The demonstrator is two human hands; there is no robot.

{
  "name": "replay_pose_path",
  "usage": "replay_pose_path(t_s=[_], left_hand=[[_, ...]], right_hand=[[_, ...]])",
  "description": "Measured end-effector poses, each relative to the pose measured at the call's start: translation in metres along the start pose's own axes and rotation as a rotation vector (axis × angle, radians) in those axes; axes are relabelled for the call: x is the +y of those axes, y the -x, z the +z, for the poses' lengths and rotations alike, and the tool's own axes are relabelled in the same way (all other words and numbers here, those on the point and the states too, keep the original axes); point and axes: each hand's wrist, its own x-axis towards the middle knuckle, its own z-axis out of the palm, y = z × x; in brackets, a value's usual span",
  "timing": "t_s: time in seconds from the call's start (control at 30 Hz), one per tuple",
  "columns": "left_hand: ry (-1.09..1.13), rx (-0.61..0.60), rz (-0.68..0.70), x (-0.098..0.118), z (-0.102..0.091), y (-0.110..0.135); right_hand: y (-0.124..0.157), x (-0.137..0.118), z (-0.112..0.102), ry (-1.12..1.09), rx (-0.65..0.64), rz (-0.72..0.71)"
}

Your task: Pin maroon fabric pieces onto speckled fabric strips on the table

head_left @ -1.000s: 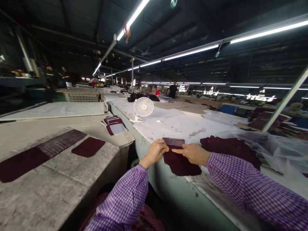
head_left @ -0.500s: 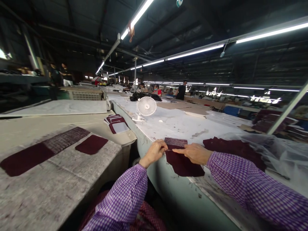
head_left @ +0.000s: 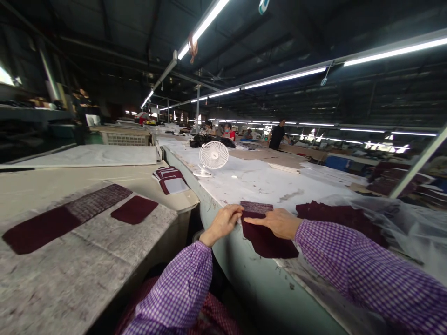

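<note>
A dark maroon fabric piece (head_left: 268,245) lies at the near edge of the white-topped table, its lower end reaching the edge. Across its far end runs a greyish speckled strip (head_left: 259,205). At the fabric's left edge, the thumb and fingers of my left hand (head_left: 222,225) are pinched together on it; the fingertips are partly hidden. My right hand (head_left: 282,224) rests on the piece from the right, index finger stretched out flat across it just below the strip. To the right of that hand lies a larger, ragged-edged maroon fabric piece (head_left: 340,218).
A white fan (head_left: 213,156) stands further up the table. Clear plastic sheeting (head_left: 401,214) lies at right. On the left table are a long maroon strip (head_left: 45,230), a small maroon piece (head_left: 135,210) and a stack of maroon-and-white pieces (head_left: 171,180). Several people are in the background.
My right index finger has slid slightly left and down over the maroon fabric. My left hand stays at its edge. A person in dark clothing in the background has moved right.
</note>
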Motion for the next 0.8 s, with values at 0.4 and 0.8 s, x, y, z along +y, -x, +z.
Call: replay_pose_path(t_s=[0.4,0.8], left_hand=[[-0.138,-0.097,-0.124,0.020,0.008,-0.008],[0.309,0.146,-0.213,0.012,0.018,0.003]], right_hand=[[0.004,0.044,0.040,-0.576,0.109,0.239],[0.008,0.051,0.040,-1.432,0.246,0.177]])
